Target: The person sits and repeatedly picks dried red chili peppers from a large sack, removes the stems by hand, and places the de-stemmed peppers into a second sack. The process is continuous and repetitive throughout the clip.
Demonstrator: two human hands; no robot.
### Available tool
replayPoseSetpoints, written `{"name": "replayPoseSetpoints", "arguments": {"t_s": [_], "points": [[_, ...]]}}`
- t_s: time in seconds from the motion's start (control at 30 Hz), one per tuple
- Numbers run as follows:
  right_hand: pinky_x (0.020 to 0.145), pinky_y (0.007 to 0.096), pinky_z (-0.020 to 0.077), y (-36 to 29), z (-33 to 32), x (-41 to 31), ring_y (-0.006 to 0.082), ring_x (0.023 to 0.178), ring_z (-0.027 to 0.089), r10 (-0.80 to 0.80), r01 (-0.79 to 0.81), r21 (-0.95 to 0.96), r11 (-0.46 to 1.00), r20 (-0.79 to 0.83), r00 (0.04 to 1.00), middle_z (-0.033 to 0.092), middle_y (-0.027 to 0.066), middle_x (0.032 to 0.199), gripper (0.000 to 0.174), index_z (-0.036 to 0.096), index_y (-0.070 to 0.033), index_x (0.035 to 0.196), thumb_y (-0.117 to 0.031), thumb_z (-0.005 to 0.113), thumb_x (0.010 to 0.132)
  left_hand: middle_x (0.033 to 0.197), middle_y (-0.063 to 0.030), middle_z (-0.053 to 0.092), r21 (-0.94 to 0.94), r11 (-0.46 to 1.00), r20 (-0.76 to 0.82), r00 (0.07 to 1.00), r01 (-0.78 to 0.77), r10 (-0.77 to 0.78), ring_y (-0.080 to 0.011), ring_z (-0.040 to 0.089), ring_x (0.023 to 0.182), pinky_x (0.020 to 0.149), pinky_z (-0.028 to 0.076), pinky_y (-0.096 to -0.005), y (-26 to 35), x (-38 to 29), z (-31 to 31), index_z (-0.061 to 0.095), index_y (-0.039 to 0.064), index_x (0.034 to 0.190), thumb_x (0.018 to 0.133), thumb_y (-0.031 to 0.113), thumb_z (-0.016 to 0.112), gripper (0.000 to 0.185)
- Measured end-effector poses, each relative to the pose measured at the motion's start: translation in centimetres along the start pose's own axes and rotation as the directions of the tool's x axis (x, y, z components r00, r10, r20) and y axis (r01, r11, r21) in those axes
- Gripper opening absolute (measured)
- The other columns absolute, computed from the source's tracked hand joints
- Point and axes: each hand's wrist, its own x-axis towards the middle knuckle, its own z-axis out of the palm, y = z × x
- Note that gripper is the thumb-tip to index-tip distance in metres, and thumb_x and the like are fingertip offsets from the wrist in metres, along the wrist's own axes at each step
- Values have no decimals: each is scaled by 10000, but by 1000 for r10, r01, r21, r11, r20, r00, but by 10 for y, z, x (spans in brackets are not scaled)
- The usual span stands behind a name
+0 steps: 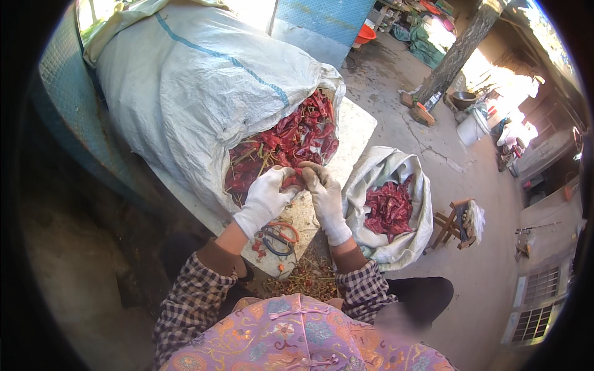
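Note:
A large white woven sack (199,88) lies on its side on a pale board (357,125), its mouth facing me and full of dried red chili peppers (301,134) with stems. In front of that mouth, my left hand (269,197), in a white glove, pinches a dried red chili (292,180). My right hand (323,197), gloved too, has its thumb and fingers closed on the same chili's other end. Scissors with orange and dark handles (280,239) lie on the board below my left hand. Right of my right hand stands an open white sack (420,218) holding red chilies (390,208).
Stems and chili scraps (311,278) litter the ground between my knees. A small wooden folding stool (455,222) stands right of the open sack. Farther off are a tree trunk (457,53), a white bucket (473,126) and a blue metal panel (320,28).

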Motion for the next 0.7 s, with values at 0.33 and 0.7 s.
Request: {"name": "replayPoseSetpoints", "arguments": {"t_s": [0.33, 0.7], "points": [[833, 252, 528, 14, -11, 0, 117, 931, 664, 101, -101, -149, 984, -8, 995, 737, 74, 1080, 395, 615, 8, 1336, -222, 663, 1018, 1078, -170, 697, 213, 977, -141, 989, -4, 35, -333, 700, 954, 824, 565, -401, 0, 0, -4, 683, 40, 1145, 847, 174, 777, 340], [656, 399, 545, -1, 5, -12, 312, 721, 682, -540, 394, -811, 432, 117, 833, 715, 115, 882, 155, 733, -62, 965, -171, 765, 860, 986, -157, 696, 335, 941, -40, 997, -51, 68, -348, 703, 911, 761, 580, -447, 14, -3, 5, 684, 55, 1065, 887, 243, 686, 259]]}}
